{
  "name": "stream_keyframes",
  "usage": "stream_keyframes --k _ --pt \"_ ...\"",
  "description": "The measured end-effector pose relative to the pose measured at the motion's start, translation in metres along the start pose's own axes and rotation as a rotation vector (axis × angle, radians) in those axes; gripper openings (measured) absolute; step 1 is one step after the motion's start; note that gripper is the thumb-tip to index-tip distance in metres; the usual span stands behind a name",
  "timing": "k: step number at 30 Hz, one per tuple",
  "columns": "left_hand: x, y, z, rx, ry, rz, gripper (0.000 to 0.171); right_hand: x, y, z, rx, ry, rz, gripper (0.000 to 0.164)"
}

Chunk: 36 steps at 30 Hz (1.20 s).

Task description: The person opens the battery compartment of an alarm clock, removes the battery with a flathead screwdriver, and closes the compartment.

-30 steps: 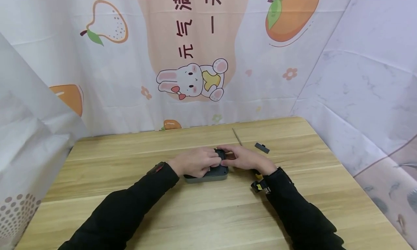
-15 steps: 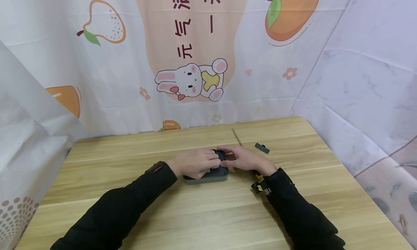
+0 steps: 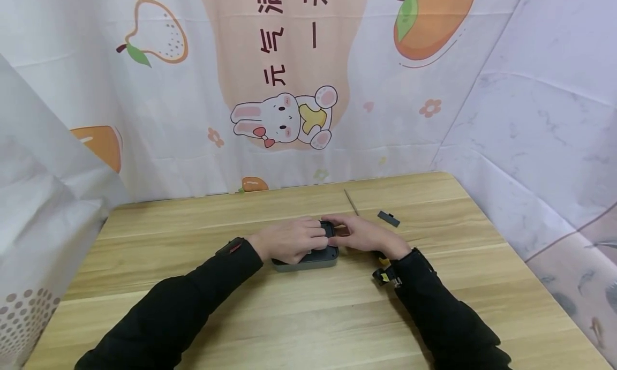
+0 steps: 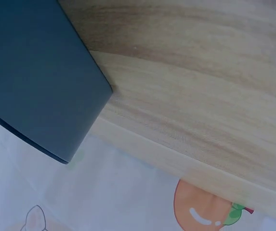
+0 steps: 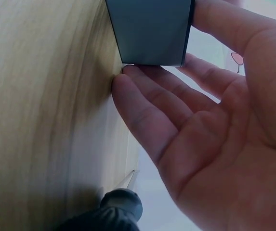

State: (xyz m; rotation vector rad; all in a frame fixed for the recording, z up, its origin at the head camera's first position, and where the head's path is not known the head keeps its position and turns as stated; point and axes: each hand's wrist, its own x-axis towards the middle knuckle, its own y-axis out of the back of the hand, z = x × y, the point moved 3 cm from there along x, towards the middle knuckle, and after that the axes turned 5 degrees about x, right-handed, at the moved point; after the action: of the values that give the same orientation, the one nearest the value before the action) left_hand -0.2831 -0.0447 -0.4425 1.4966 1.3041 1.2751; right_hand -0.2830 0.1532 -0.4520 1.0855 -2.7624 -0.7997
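Observation:
A dark grey, box-shaped device with rounded corners and a recessed dark top lies on the table. My left hand reaches over that top, its fingers bent down towards the recess; I cannot tell whether they pinch anything there. At the device's right end my right hand holds on, thumb and fingers around the edge. In the right wrist view the fingers are bent in at the lower end of the device. The left wrist view shows mostly the plain grey side of the device.
A small dark strip-shaped cover with a tab lies right of the hands. The thin shaft of what looks like a screwdriver sticks out beyond the right hand; its dark handle shows in the right wrist view. A printed curtain hangs behind the table.
My left hand has shifted very slightly on the device, its thumb side a little higher. The right hand and the device hold nearly the same place.

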Motion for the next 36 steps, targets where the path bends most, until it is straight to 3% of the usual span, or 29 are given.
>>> stream_keyframes --k 7,11,19,29,36 --pt "-0.004 0.000 -0.001 0.088 0.019 0.049 0.013 0.000 0.001 0.000 0.003 -0.008 -0.004 0.064" --pt "-0.009 0.003 -0.003 0.079 0.091 0.108 0.016 0.000 0.001 -0.002 -0.006 -0.022 0.006 0.064" --pt "-0.021 0.008 -0.006 -0.091 0.271 0.143 0.024 -0.002 0.000 -0.002 -0.007 -0.053 0.020 0.067" --pt "-0.028 0.019 0.002 -0.289 0.487 0.107 0.016 -0.010 0.003 0.000 -0.006 -0.067 0.031 0.067" --pt "-0.046 0.032 0.010 -0.428 0.646 0.165 0.016 -0.008 -0.002 -0.007 -0.023 -0.060 0.035 0.066"
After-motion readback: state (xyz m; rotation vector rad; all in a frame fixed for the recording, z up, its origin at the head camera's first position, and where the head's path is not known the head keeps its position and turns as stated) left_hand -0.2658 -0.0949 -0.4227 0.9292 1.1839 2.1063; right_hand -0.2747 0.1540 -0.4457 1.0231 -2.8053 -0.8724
